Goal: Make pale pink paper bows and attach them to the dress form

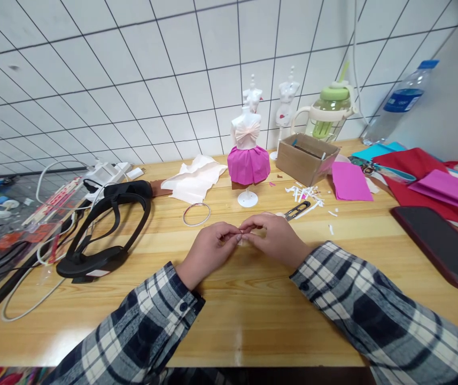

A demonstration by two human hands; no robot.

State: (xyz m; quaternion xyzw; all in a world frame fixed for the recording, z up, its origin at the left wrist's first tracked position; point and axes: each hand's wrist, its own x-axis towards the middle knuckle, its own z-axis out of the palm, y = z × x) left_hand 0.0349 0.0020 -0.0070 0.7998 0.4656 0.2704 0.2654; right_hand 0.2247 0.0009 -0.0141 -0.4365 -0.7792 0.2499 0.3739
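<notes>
My left hand (214, 248) and my right hand (272, 235) meet over the middle of the wooden table, fingertips pinched together. Between them shows a small pale piece (241, 242), mostly covered by the fingers and too small to name. Just beyond my right hand lies a pair of thread snips (297, 210). A thin metal ring (196, 214) rests past my left hand. Farther back stands a miniature dress form (248, 120) wearing a pale pleated bow top and a magenta paper-like skirt (248, 166).
White scraps (307, 195) lie by a cardboard box (307, 159). A crumpled pale sheet (196, 179) and black headset strap (108, 235) are left. Magenta sheets (351, 182), a phone (441, 243), a green-lidded cup (331, 115) and a water bottle (401, 104) stand or lie right.
</notes>
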